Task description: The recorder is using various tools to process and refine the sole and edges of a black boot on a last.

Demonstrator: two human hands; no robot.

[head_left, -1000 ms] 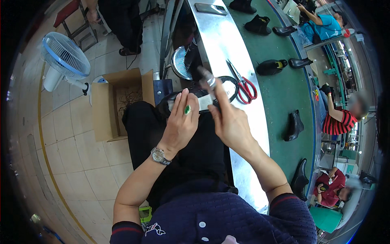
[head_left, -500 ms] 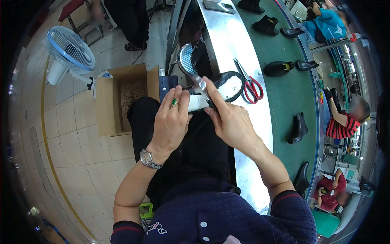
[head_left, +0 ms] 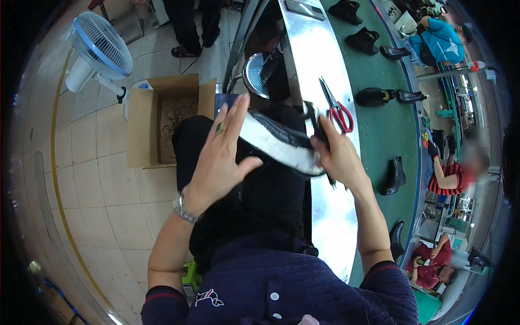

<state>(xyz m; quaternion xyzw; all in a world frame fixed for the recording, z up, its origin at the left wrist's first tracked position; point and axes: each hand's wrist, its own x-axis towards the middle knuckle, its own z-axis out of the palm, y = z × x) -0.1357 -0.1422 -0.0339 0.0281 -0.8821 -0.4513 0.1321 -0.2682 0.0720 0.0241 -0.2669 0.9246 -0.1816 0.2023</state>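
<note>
A shoe (head_left: 271, 142) with black upper material and a white underside is tilted above my lap, between my hands. My left hand (head_left: 219, 149) is open beside its left end, fingers stretched up and thumb apart. I cannot tell whether the palm touches the shoe. At the right end, my right hand (head_left: 340, 154) is closed round a dark-handled hand tool (head_left: 310, 115). Motion blurs the tool's head, so its exact kind is unclear. Those right fingers also lie against the shoe's end. Red-handled scissors (head_left: 340, 115) lie on the metal ledge just beyond my right hand.
The metal ledge (head_left: 333, 222) runs along my right, with a phone (head_left: 304, 9) at its far end. Beyond it, a green conveyor belt (head_left: 374, 138) carries several black shoes. A cardboard box (head_left: 143, 130) and a fan (head_left: 100, 49) stand left. Several people are across the belt.
My left hand has opened and its fingers have come off the white underside. The shoe has turned, its right end now lower. My right hand has moved right with the tool.
</note>
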